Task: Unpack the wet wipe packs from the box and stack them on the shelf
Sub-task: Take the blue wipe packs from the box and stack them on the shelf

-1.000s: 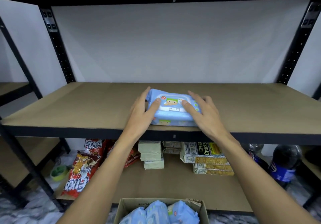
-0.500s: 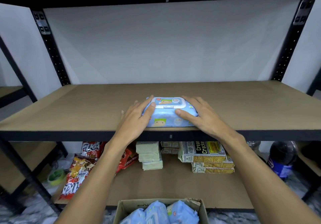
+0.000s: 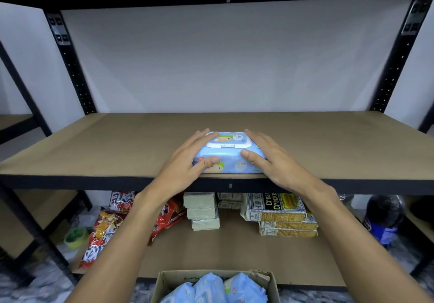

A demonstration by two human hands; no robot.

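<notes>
Wet wipe pack [image 3: 229, 152] lying flat at the front edge of the shelf [image 3: 340, 147], flanked by left hand [image 3: 185, 164] and right hand [image 3: 274, 161]: forearms extended forward, fingers straight along the pack's ends, thumbs pressing its front face

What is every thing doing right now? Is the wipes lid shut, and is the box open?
wet wipe pack: lying flat, lid shut, between both hands.
shelf: carries that pack near its front edge.
left hand: fingers straight, touching the pack's left side.
right hand: fingers straight, touching its right side.
box: open, blue packs standing inside.
</notes>
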